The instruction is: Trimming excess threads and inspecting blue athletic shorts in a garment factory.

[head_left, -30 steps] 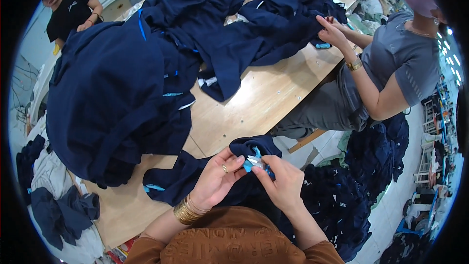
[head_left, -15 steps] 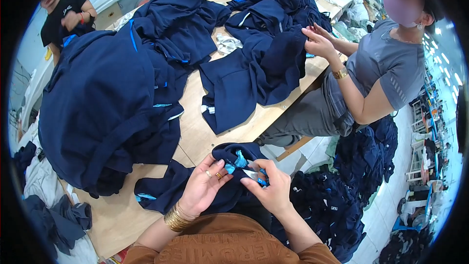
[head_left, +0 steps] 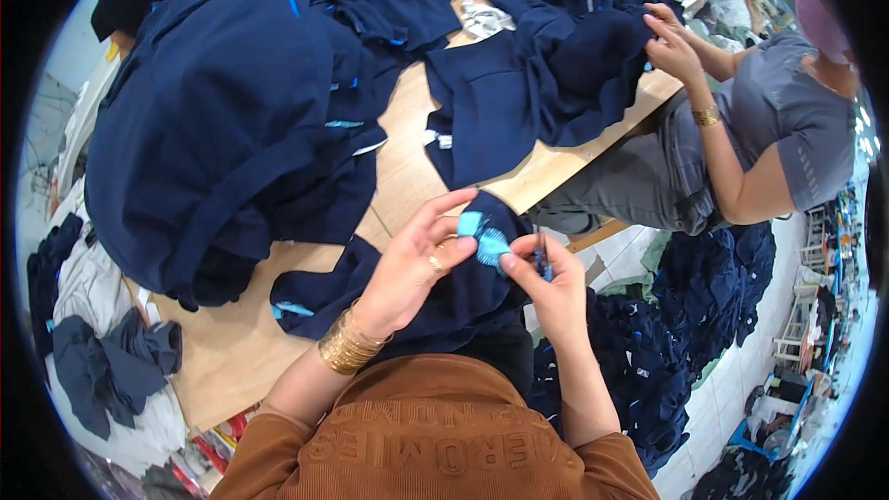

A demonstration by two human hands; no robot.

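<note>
A navy garment [head_left: 463,301] is gathered in front of me at the table's near edge, partly in my lap. My left hand [head_left: 412,264] is closed with thumb and fingers on the light blue fabric piece [head_left: 490,246] attached to it. From the other side, the thumb of my right hand [head_left: 553,285] presses the same light blue piece. Small scissors [head_left: 544,261] with blue on the handles stay tucked in that right hand, their blades mostly hidden. A further light blue bit [head_left: 293,309] shows on the garment's left part.
A big navy garment pile [head_left: 222,148] covers the left of the wooden table [head_left: 407,148]. Across the table, a co-worker's hands [head_left: 674,42] hold a navy garment [head_left: 519,93]. Dark clothes [head_left: 639,361] heap on the floor at right; grey cloth [head_left: 116,366] lies at left.
My hands and the garment's light blue piece have moved up in the picture. The scissors' blades have turned away from the fabric, and my right thumb now presses the light blue piece.
</note>
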